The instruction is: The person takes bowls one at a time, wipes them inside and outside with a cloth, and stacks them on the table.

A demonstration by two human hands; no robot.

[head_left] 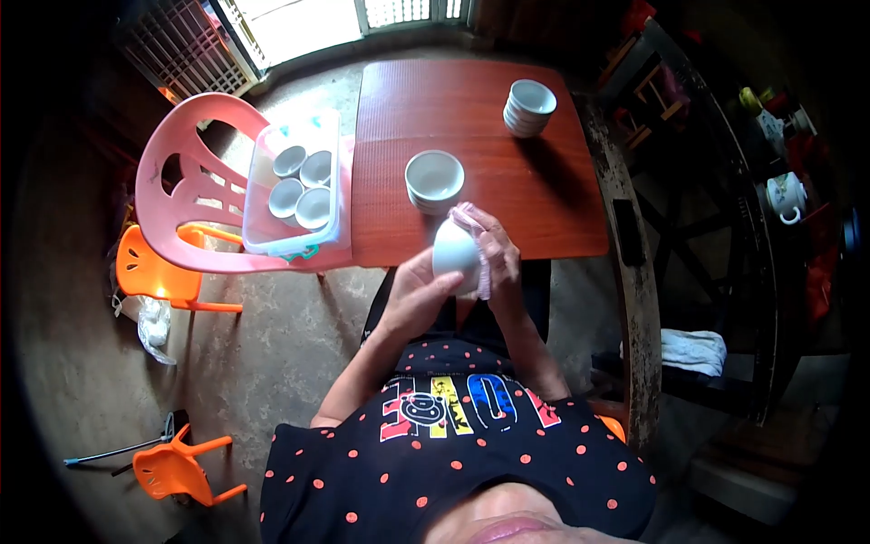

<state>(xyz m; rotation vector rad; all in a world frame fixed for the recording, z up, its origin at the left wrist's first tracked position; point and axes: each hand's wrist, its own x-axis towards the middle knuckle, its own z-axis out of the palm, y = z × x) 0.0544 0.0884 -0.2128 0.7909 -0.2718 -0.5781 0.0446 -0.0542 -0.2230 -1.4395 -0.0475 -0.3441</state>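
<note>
Over the near edge of the red-brown table [390,118], a white bowl [456,257] is held tilted on its side between my hands. My left hand [419,292] grips its outer wall, with the thumb across the bottom part. My right hand [494,249] presses a pale pinkish cloth [483,272] against the bowl's rim side; the bowl's inside is hidden. Just beyond my hands stands a short stack of white bowls [435,176]. A taller stack of bowls [529,107] is at the table's far right.
A pink chair [188,127] left of the table bears a clear plastic box [335,195] with several white cups. Orange stools [159,265] stand on the floor at left. A worn wooden beam [630,299] runs along the right, near a white towel [691,351].
</note>
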